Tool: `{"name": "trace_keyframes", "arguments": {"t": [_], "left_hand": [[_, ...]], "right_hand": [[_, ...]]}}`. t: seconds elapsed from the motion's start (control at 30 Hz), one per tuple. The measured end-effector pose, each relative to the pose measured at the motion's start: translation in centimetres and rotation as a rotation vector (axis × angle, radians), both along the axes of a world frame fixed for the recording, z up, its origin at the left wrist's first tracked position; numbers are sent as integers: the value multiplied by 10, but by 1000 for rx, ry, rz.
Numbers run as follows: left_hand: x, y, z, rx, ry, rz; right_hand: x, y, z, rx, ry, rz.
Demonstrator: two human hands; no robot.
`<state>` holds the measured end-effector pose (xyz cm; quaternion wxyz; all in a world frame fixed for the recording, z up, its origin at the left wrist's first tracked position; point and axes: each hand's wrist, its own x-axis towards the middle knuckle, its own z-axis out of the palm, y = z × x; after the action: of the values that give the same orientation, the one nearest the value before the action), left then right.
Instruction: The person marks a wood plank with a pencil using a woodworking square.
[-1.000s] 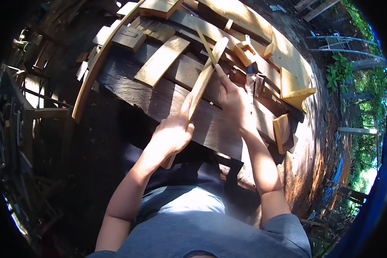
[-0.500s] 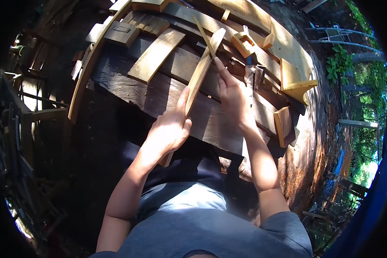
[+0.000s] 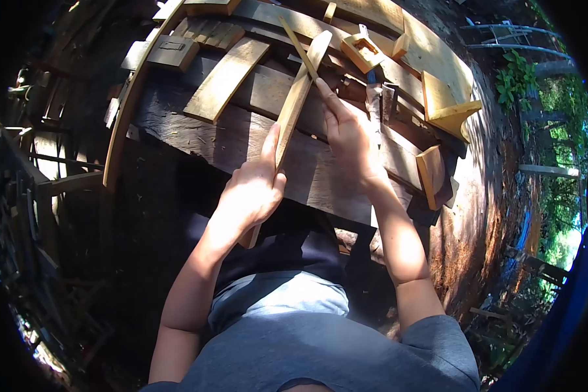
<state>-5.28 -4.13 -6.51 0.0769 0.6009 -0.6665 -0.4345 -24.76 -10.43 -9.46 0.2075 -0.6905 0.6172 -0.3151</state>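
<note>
A long narrow wooden piece slants over the dark plank bench, its rounded tip pointing away from me. My left hand is wrapped round its lower part, with the index finger stretched along it. The lower end shows below that hand. In my right hand is the near end of a thin stick, held by closed fingers. The stick crosses the wooden piece near its far tip, and the two look to be touching there. The grip on the stick is partly hidden by the fingers.
A light board lies left of the long piece. Beyond are a wooden block with a slot and a small hollow block. Curved wooden pieces stand at the bench's right end. A long curved strip crosses the left side.
The bench and both hands appear slightly further left and up in the view. The thin stick still crosses the wooden piece near its tip, and both hands keep their hold.
</note>
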Motion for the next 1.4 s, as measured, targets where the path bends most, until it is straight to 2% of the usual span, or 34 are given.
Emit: {"name": "trace_keyframes", "arguments": {"t": [0.07, 0.13, 0.2, 0.23, 0.3, 0.33, 0.4, 0.43, 0.47, 0.5, 0.53, 0.57, 0.6, 0.67, 0.73, 0.77, 0.8, 0.9, 0.97, 1.0, 1.07, 1.17, 1.27, 1.3, 1.33, 1.4], "left_hand": [[2, -1, -2, 36, 25, 7], [1, -3, -2, 59, 47, 5], [1, -2, -2, 66, 37, 38], [1, -2, -2, 59, 68, 51], [-2, 0, 0, 26, 2, 39], [-3, 2, 0, -16, -13, 32], [-5, 5, -2, -1, -6, 38], [-5, 3, -2, 9, -8, 29], [-3, 1, -1, 15, -18, 15], [-4, 0, 1, 12, -45, -6], [-4, 0, 3, 9, -70, -27], [-2, 1, 3, -26, -19, -35], [0, 1, -2, -29, -30, -48], [1, 1, -11, -59, 34, -14], [-1, 1, -6, -56, -13, -29], [-3, 1, -5, -36, -47, -28], [-6, 2, -7, -42, -110, -37], [-5, -1, 2, 9, -40, -23], [-5, 0, 3, -6, -39, -28], [-4, 0, 2, -2, -43, -38], [-3, -1, 0, -9, -44, -27], [-2, 2, -11, -92, -26, -38], [-4, 2, -5, -150, -18, -35], [-6, 1, 1, -104, -62, -44], [-7, 1, 4, -50, -105, -52], [-3, 1, 1, -62, -36, -48]], "right_hand": [[-7, -16, 5, 117, 225, -8], [-17, -63, -36, -121, 181, -25], [-21, -109, -44, 76, 223, -174], [-21, -110, -48, 65, 213, -174], [-24, -108, -52, -2, 285, -154], [-21, -85, -34, -52, 242, -93], [-11, -32, -4, 73, 238, -16], [-7, -8, -3, 30, 154, 9], [-13, -1, -24, -193, 143, 70], [-17, 3, -22, -69, 118, 65], [-16, 3, -14, 56, 95, 61], [-16, -3, -4, 17, 140, 46], [-11, -20, 16, 242, 275, 2], [-26, -72, -34, 24, 223, -79], [-31, -106, -40, 109, 269, -81], [-35, -97, -43, 38, 244, -92], [-32, -73, -21, 92, 232, -41], [-20, -16, -11, 53, 304, 18], [-22, -2, -21, -201, 150, 108], [-21, -7, -20, -196, 146, 98], [-22, -41, -14, 14, 211, 18], [-36, -111, -56, -28, 182, -106], [-42, -87, -35, -6, 256, 7], [-34, -64, -14, 137, 246, -6], [-27, -36, -3, 108, 290, 31], [-23, -4, -14, -155, 205, 133]]}}
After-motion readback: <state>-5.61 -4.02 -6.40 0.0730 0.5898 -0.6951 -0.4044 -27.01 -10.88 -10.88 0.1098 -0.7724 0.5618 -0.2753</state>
